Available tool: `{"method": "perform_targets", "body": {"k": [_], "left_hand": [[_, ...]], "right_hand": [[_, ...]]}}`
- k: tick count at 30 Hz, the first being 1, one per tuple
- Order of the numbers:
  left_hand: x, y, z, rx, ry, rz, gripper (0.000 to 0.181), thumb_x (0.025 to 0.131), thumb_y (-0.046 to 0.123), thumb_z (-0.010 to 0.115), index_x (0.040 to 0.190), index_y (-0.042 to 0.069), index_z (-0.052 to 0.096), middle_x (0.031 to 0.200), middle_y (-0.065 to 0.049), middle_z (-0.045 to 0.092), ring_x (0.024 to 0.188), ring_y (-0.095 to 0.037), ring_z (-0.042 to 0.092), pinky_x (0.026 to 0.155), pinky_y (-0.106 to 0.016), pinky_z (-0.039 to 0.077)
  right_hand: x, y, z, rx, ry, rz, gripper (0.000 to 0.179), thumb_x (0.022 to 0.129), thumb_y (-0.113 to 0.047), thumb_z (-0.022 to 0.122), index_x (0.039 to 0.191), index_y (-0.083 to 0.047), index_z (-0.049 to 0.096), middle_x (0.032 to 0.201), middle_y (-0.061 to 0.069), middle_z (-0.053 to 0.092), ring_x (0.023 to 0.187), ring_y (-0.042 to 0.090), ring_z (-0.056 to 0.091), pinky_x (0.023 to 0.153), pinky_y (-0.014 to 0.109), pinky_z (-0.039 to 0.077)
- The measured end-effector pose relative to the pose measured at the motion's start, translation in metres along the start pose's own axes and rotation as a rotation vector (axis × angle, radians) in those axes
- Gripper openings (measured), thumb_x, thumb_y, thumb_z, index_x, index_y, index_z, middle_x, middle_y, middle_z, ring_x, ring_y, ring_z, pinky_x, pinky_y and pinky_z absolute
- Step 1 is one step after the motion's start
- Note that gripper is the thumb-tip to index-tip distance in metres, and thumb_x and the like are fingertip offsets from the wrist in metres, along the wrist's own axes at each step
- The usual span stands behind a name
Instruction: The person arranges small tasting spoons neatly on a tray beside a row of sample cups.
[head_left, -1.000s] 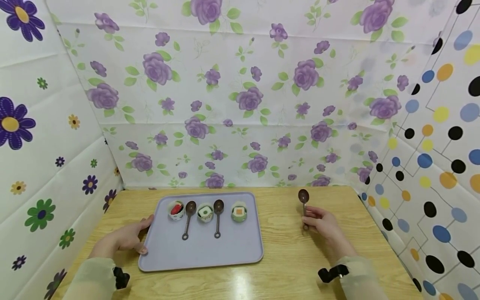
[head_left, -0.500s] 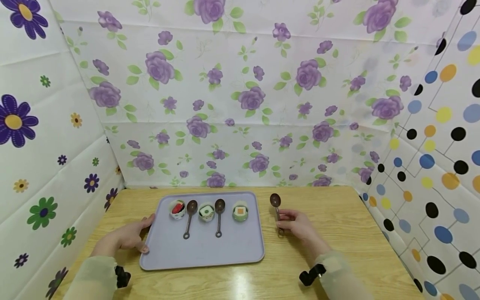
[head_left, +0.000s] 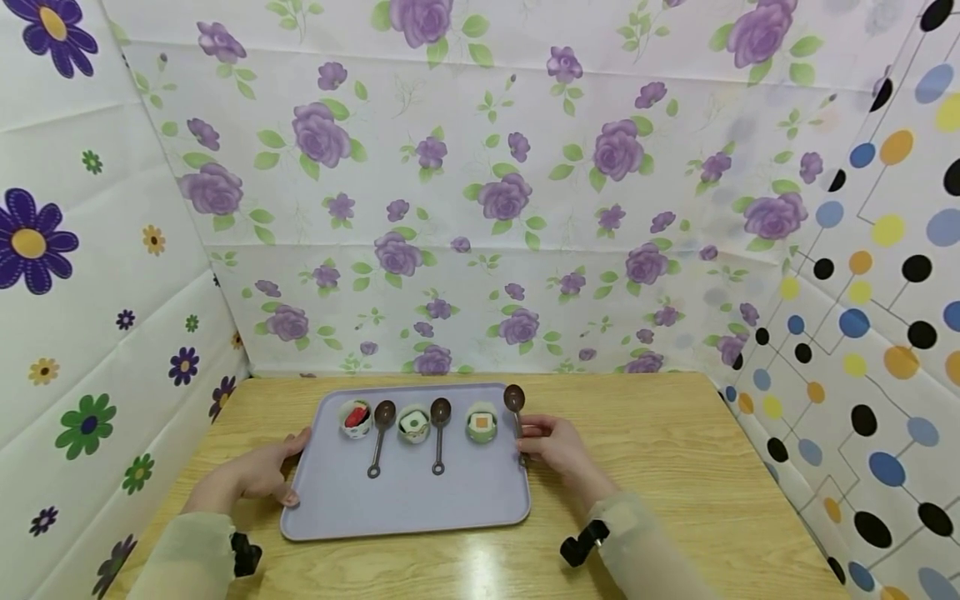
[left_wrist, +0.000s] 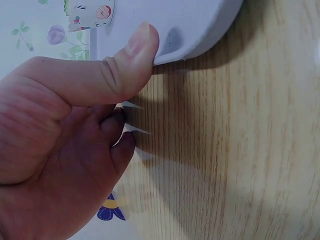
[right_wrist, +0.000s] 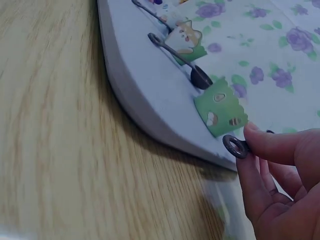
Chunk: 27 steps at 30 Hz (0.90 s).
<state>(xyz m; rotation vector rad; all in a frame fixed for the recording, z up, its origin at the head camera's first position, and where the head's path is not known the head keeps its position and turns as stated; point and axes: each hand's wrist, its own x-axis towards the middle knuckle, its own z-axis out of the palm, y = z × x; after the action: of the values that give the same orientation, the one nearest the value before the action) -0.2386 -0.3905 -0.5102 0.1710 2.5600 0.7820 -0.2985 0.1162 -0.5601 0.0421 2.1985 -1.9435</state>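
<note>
My left hand (head_left: 258, 471) rests against the left rim of a lilac tray (head_left: 405, 508), its thumb (left_wrist: 135, 55) touching the rim and its index finger mostly hidden in the left wrist view. My right hand (head_left: 558, 450) pinches a dark brown spoon (head_left: 515, 400) by its handle, bowl end away from me, over the tray's right edge. In the right wrist view the spoon's handle ring (right_wrist: 235, 146) shows beside a green paper cup (right_wrist: 220, 107). Two similar spoons, a left one (head_left: 384, 414) and a middle one (head_left: 440, 411), lie on the tray between three cups.
The left cup (head_left: 356, 432) holds something red and black; the middle cup (head_left: 414, 435) holds a white-and-green piece, the right cup (head_left: 482, 435) a white-and-orange one. Wooden tabletop (head_left: 645, 425) extends right of the tray. Floral cloth (head_left: 480, 275) stands behind; patterned sheets flank both sides.
My right hand has carried the spoon leftward from the right part of the table to the tray's right edge. My left hand stays at the tray's left rim.
</note>
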Motion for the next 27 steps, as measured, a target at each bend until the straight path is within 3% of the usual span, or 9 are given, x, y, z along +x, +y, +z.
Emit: {"method": "perform_targets", "body": {"k": [11,20,27], "left_hand": [[0.000,0.001,0.001,0.003,0.005,-0.008,0.126,0.074,0.016,0.096,0.168,-0.005,0.014,0.165,-0.045,0.008,0.153,-0.063,0.008,0.121,-0.075,0.011],[0.001,0.000,0.003,0.015,0.010,0.003,0.123,0.075,0.015,0.095,0.167,-0.006,0.016,0.164,-0.047,0.008,0.152,-0.065,0.009,0.120,-0.076,0.012],[0.001,-0.002,0.002,0.007,0.000,0.004,0.125,0.075,0.017,0.095,0.167,-0.006,0.014,0.164,-0.046,0.007,0.152,-0.065,0.007,0.120,-0.076,0.011]], "right_hand": [[0.001,-0.003,0.021,0.056,0.066,0.002,0.048,0.087,0.006,0.083,0.133,0.006,0.070,0.111,0.016,0.071,0.088,0.015,0.068,0.071,0.025,0.059],[0.000,-0.001,0.024,0.004,0.082,-0.031,0.047,0.085,0.006,0.085,0.131,0.007,0.071,0.108,0.015,0.072,0.092,0.017,0.066,0.071,0.024,0.058],[0.001,-0.002,0.032,-0.084,0.149,-0.101,0.042,0.082,0.008,0.087,0.122,0.007,0.076,0.097,0.014,0.077,0.085,0.013,0.069,0.072,0.025,0.059]]}}
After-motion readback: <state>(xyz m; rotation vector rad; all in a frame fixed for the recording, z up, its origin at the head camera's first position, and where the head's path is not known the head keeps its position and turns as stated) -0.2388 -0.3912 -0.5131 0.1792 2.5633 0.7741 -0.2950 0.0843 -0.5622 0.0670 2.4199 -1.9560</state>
